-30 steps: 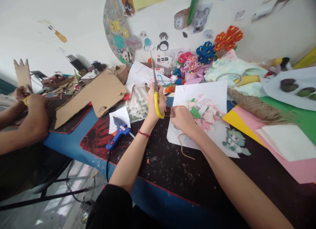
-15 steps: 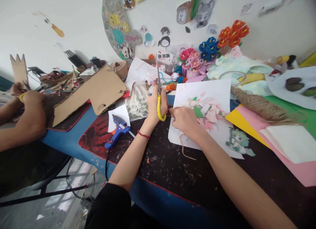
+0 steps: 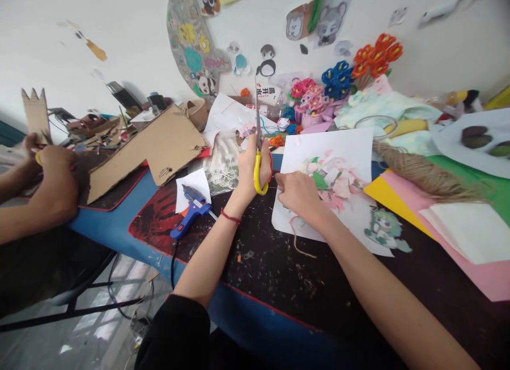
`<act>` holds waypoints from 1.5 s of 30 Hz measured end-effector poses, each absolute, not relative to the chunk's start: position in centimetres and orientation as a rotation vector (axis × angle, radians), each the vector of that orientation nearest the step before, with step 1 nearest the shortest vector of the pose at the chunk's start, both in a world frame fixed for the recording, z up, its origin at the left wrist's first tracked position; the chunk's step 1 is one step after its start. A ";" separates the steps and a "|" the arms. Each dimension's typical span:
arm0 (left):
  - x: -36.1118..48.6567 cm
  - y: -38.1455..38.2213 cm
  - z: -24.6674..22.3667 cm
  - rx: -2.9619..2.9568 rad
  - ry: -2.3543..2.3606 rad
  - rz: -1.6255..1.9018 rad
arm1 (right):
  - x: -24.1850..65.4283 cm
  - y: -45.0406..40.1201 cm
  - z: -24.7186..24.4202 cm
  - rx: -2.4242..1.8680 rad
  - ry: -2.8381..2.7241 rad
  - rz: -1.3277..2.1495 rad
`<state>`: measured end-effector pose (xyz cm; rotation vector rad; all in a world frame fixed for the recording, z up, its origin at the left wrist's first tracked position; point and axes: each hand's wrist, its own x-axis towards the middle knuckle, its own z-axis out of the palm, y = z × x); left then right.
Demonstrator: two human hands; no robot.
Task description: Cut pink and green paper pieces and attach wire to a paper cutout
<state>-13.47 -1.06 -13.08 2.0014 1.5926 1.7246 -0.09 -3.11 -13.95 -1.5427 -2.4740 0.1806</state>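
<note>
My left hand [image 3: 247, 168] is closed around scissors [image 3: 257, 170] with yellow and red handles. Their blades point up and away from me. To the right, my right hand [image 3: 300, 194] is closed in a pinch over the edge of a white paper sheet [image 3: 285, 224]. A piece of brown twine [image 3: 295, 237] hangs from beneath it, its loose end curling onto the dark mat. Between the two hands a thin strand is faintly visible. Torn pink, green and white paper scraps [image 3: 334, 178] lie on the sheet just past my right hand.
A blue glue gun [image 3: 193, 216] rests left of my left forearm. Brown cardboard [image 3: 159, 141] lies beyond it. A twine bundle [image 3: 422, 170] and coloured paper [image 3: 474, 269] sit at right. A co-worker's hands [image 3: 51, 154] hold cut cardboard [image 3: 35, 115] at far left.
My hands hold almost the same pose, the scissors still upright in the left one. The view has shifted slightly. At far left, the co-worker's hands and cardboard have moved a little.
</note>
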 end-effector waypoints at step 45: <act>-13.3 -2.0 -13.9 2.098 1.569 1.680 | 0.2 -2.7 -13.8 -1.631 -2.379 0.449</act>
